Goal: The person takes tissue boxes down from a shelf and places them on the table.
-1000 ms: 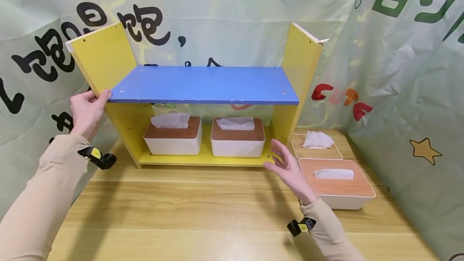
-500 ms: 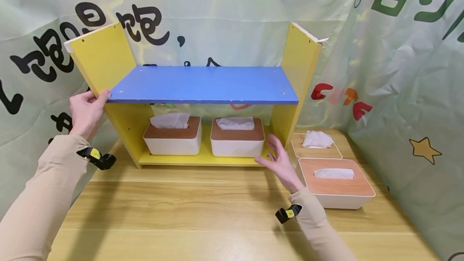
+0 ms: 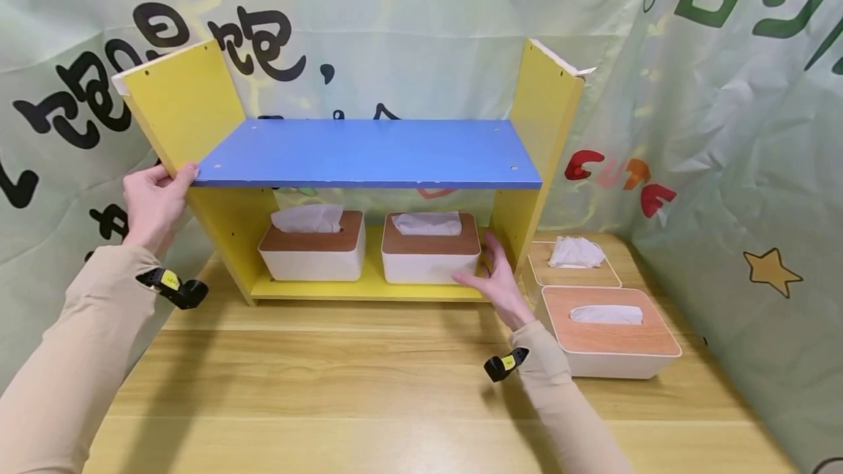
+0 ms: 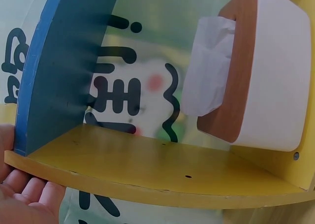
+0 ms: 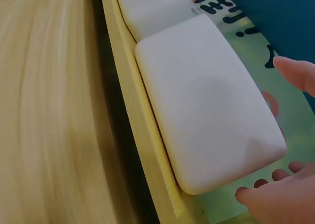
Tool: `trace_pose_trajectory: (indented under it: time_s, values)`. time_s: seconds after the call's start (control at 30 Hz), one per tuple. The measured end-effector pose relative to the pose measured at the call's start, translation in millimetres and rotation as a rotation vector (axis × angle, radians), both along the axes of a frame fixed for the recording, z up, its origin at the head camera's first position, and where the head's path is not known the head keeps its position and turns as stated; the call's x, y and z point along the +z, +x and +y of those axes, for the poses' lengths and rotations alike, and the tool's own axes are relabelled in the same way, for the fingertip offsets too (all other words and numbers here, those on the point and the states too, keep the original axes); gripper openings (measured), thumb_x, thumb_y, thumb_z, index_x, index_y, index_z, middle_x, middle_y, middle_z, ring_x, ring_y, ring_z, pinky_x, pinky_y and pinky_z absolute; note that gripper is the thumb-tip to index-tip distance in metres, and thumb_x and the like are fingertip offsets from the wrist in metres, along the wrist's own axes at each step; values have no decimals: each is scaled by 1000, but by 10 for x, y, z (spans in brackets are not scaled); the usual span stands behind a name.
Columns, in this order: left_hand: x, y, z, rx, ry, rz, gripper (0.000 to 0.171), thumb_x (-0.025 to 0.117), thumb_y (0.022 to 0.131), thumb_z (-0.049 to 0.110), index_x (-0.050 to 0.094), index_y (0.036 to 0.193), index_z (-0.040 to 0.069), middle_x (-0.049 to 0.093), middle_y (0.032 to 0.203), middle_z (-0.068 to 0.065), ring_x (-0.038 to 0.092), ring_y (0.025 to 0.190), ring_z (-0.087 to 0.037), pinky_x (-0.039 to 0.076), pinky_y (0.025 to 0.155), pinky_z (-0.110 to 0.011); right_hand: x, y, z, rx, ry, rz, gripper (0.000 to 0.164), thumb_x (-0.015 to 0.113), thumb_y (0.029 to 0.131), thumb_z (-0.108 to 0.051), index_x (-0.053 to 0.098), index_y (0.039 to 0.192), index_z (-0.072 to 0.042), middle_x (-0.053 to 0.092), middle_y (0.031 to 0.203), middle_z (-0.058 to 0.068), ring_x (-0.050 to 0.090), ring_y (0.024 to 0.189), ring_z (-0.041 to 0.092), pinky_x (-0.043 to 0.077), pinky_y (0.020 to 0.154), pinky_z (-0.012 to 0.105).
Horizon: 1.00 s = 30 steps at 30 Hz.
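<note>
A yellow shelf unit with a blue middle board stands at the back of the wooden table. My left hand grips the front edge of its left side panel, thumb in front and fingers behind. On the bottom shelf sit two white tissue boxes with wooden lids, the left box and the right box. My right hand is spread at the right box's right end, thumb above and fingers low by its corner. I cannot tell whether it touches the box.
Two more tissue boxes stand on the table right of the shelf, one at the back and a nearer one. A printed cloth backdrop closes off the back and right side.
My right hand has moved left and forward from above the table to the right end of the right box on the shelf. The left hand has kept its hold.
</note>
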<state>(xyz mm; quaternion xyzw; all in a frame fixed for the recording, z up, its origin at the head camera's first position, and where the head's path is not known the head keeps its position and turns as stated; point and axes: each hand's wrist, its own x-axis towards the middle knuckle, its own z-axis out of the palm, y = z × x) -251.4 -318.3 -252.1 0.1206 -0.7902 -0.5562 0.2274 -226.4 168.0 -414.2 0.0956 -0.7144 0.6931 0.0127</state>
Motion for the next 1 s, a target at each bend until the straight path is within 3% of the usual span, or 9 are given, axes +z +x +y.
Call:
trace_pose_trajectory:
  time_s: [0.2,0.4,0.6,0.87,1.0]
  values:
    - [3,4,-4,9,-9,-9,4,67,94,35,66,95,31,58,58,32,55,63,10,41,58,-10,-58,-129,-17,-10,9,13,99,73,86,0,8,160,-10,13,167,16,11,157,30,11,129,45]
    - [5,2,2,9,-16,-18,23,67,94,34,67,113,21,59,58,32,56,64,11,42,58,-10,-108,-217,-35,-40,16,9,99,76,84,-1,12,159,-12,17,166,14,17,155,30,15,128,46]
    - [16,9,0,2,11,-9,2,67,94,34,66,94,31,60,59,30,56,63,10,42,58,-10,-82,-282,-62,-41,42,-7,105,78,85,-7,7,161,-15,8,170,11,9,158,28,15,127,49]
    - [14,9,-8,8,1,8,2,67,94,33,66,93,33,59,58,31,56,62,10,41,57,-11,50,-325,-87,6,39,-7,108,79,83,-2,5,162,-14,8,170,11,9,157,30,13,127,52]
    - [3,13,5,-1,-7,19,8,67,94,34,65,87,36,60,58,31,55,61,10,40,57,-12,-7,-387,-45,25,29,-9,112,77,82,2,2,162,-14,5,171,11,7,157,31,10,127,53]
